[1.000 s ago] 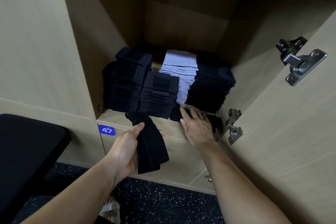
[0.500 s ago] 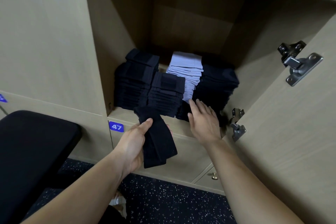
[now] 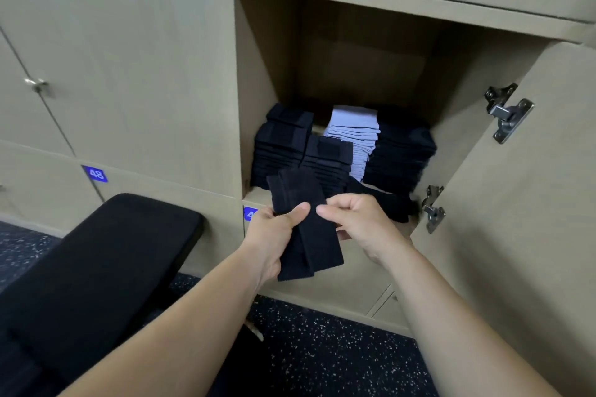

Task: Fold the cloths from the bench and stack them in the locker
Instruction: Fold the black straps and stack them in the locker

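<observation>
Both hands pinch one folded black cloth [image 3: 306,229] before open wooden locker [image 3: 258,74]: left hand [image 3: 274,235] clamped mid-fold, right hand [image 3: 358,222] thumb-and-finger on its edge; soft, light, floppy.

Locker [image 3: 267,74] opening at frame centre: upper half free above the cloth stacks [image 3: 342,151], floor packed wall to wall. Open door [image 3: 522,203] with hinges [image 3: 508,113] blocks right side. Padded bench [image 3: 106,267] crowds lower left.

One head-worn wide-angle view looks forward and down, close to the open locker [image 3: 267,74] straight ahead, with the bench [image 3: 96,267] low on the left and the floor [image 3: 322,348] beneath.
</observation>
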